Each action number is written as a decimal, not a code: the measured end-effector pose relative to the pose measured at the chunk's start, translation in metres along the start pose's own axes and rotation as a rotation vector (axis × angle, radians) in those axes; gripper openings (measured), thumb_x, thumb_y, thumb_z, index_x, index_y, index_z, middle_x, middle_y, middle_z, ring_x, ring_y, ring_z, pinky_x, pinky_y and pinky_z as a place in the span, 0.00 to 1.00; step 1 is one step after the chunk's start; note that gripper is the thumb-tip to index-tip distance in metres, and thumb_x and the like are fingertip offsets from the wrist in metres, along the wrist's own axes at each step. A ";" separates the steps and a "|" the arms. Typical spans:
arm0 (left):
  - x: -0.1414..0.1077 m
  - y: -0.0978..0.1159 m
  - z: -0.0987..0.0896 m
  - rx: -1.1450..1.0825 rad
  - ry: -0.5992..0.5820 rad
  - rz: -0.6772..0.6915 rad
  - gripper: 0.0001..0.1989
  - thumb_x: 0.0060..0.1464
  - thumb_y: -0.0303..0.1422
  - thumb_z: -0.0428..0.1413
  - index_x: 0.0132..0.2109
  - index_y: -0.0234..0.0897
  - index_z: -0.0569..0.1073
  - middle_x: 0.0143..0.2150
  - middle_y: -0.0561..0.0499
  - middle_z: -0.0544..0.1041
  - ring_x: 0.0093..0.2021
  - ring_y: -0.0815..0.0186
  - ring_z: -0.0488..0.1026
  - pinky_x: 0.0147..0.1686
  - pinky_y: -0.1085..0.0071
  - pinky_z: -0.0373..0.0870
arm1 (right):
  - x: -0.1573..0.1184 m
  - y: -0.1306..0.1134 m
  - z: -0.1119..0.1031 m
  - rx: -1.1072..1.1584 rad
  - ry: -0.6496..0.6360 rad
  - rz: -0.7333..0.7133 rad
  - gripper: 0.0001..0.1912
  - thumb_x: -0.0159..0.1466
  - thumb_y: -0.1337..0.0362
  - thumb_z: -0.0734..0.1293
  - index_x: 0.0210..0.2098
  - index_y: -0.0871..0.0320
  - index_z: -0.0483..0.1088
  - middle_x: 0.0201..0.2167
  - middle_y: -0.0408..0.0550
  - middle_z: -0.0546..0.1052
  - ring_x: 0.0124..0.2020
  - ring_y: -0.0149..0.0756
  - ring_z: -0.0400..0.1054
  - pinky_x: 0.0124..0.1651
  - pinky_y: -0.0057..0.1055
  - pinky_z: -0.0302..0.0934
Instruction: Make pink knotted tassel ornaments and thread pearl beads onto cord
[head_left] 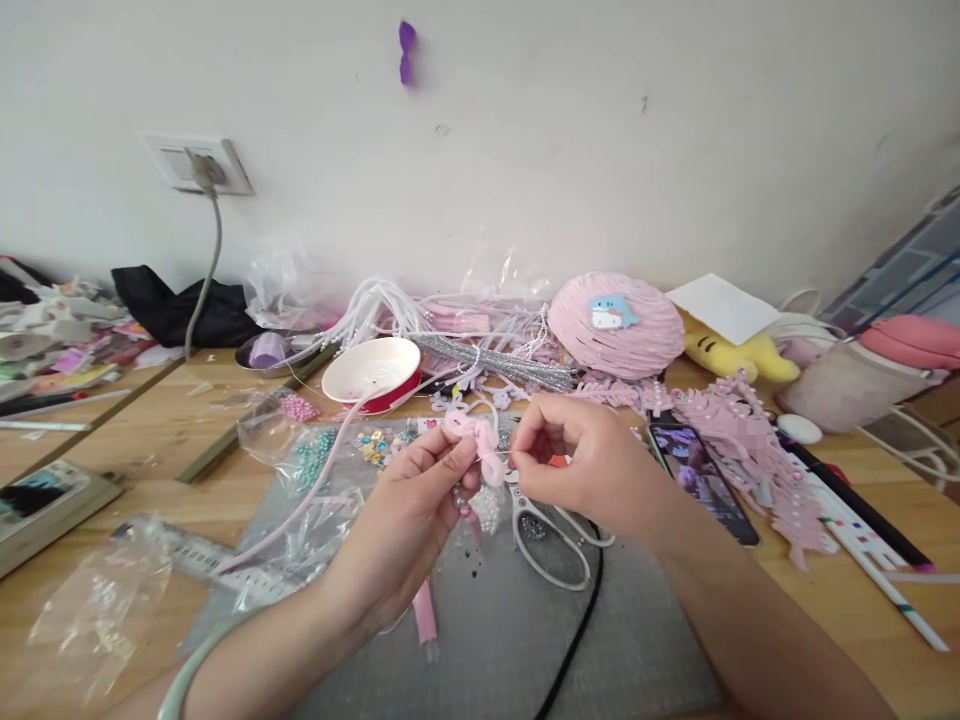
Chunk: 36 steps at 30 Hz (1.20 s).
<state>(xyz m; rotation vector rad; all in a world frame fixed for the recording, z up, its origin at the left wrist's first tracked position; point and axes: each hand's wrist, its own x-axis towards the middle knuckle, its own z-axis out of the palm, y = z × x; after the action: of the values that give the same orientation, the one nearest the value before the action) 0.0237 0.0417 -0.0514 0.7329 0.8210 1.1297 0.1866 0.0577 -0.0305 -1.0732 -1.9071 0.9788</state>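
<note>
My left hand (420, 490) pinches a pink fuzzy looped piece (489, 442), seemingly bent pipe cleaner, between thumb and fingers. A few beads and a short pink strip hang below those fingers. Just to the right, my right hand (574, 450) is closed in a pinch. A faint thin thread runs from the pink piece to its fingertips; its far end is hidden. Under the right hand lie white-handled scissors (551, 582), their blades partly covered. White beads (489, 510) lie behind the left fingers on the grey mat (480, 665).
A red-and-white bowl (373, 372) stands behind the hands, near teal beads (313, 458) and a silver bundle (499, 362). On the right are a phone (701, 485) and a pink round yarn-like item (619, 340). A metal ruler (206, 555) lies left. A black cord (574, 640) crosses the mat.
</note>
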 end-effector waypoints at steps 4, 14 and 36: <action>0.000 0.000 0.000 0.013 -0.016 -0.019 0.08 0.49 0.31 0.61 0.34 0.32 0.71 0.26 0.55 0.65 0.26 0.75 0.58 0.25 0.80 0.60 | 0.000 -0.002 -0.011 -0.109 -0.058 -0.036 0.04 0.56 0.71 0.64 0.29 0.57 0.69 0.25 0.38 0.73 0.26 0.25 0.65 0.28 0.21 0.58; -0.002 -0.001 0.000 0.032 -0.055 -0.061 0.08 0.50 0.34 0.60 0.33 0.33 0.71 0.26 0.55 0.65 0.26 0.74 0.57 0.25 0.79 0.58 | 0.000 -0.007 -0.019 -0.418 -0.030 -0.223 0.06 0.59 0.73 0.63 0.31 0.57 0.70 0.27 0.40 0.72 0.29 0.26 0.65 0.33 0.24 0.57; -0.003 0.000 0.002 -0.053 -0.134 -0.087 0.04 0.50 0.29 0.59 0.35 0.34 0.74 0.30 0.52 0.70 0.29 0.71 0.64 0.31 0.76 0.62 | 0.007 0.004 -0.018 -0.290 0.082 -0.312 0.06 0.60 0.70 0.64 0.33 0.56 0.74 0.31 0.42 0.78 0.32 0.30 0.71 0.36 0.27 0.64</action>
<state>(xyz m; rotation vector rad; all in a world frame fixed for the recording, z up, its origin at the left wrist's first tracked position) 0.0247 0.0387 -0.0498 0.7147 0.7007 1.0093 0.2003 0.0701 -0.0242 -0.9184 -2.1111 0.4879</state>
